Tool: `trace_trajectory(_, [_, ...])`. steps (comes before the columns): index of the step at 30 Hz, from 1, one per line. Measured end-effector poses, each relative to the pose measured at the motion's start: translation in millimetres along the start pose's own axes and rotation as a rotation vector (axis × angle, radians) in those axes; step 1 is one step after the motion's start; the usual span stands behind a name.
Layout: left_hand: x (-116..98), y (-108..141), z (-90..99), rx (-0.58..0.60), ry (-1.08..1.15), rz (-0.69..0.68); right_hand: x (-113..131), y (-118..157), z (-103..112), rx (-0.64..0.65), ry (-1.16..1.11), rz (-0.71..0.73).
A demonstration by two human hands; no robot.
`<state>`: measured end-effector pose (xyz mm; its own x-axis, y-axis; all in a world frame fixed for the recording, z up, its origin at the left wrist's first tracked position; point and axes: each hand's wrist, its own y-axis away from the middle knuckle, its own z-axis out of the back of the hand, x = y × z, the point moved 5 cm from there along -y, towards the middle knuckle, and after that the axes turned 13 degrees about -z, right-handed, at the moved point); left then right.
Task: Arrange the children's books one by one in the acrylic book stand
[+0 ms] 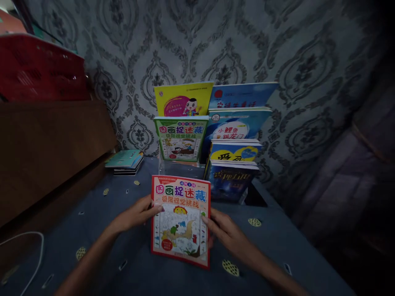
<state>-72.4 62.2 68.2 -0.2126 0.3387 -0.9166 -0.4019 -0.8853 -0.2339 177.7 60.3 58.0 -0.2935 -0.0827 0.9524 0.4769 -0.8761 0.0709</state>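
Note:
A red-bordered picture book [182, 224] is held upright, tilted slightly back, between my two hands. My left hand [140, 213] grips its left edge, thumb on the cover and fingers behind. On the opposite edge, my right hand [224, 230] has its thumb on the front, the other fingers partly hidden behind the book. Just beyond stands a clear book rack [182, 169] with a green-bordered book [182, 142] and a yellow book [185, 98] in its left column. The right column has a dark blue book [230, 183], a yellow-and-blue book [234, 151], a light blue book [237, 123] and a blue book [245, 95].
A small stack of books [125, 160] lies left of the rack on the dark patterned cloth [101, 218]. Further left are a brown wooden panel [52, 152] and a red bag-like item [40, 68]. A white cable [40, 250] curves at lower left; patterned wallpaper [173, 41] rises behind.

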Motion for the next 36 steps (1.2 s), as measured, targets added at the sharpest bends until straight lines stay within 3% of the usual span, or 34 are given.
trace_trajectory(3, [-13, -15, 17.6, -0.021, -0.085, -0.057, 19, -14, 12, -0.035, 0.096, 0.119])
trace_trajectory(6, [-43, -43, 39.1, -0.121, -0.198, -0.237, 54, -29, 31, -0.116, 0.192, 0.263])
trace_trajectory(11, [-105, -90, 68.8, -0.372, -0.368, -0.647, 128, -50, 69, -0.398, 0.413, 0.58])
trace_trajectory(14, [-126, -102, 73.4, -0.585, -0.484, -0.768, 153, -58, 86, -0.654, 0.453, 0.739])
trace_trajectory(17, [-131, -107, 67.8, -0.648, -0.566, -0.789, 154, -67, 91, -0.719, 0.432, 0.77])
trace_trajectory(26, [-112, -113, 67.8, -0.61, -0.503, -0.803, 136, -86, 92, -0.723, 0.483, 0.685])
trace_trajectory(36, [-117, -122, 66.7, -0.602, -0.458, -0.816, 137, -95, 98, -0.783, 0.473, 0.722])
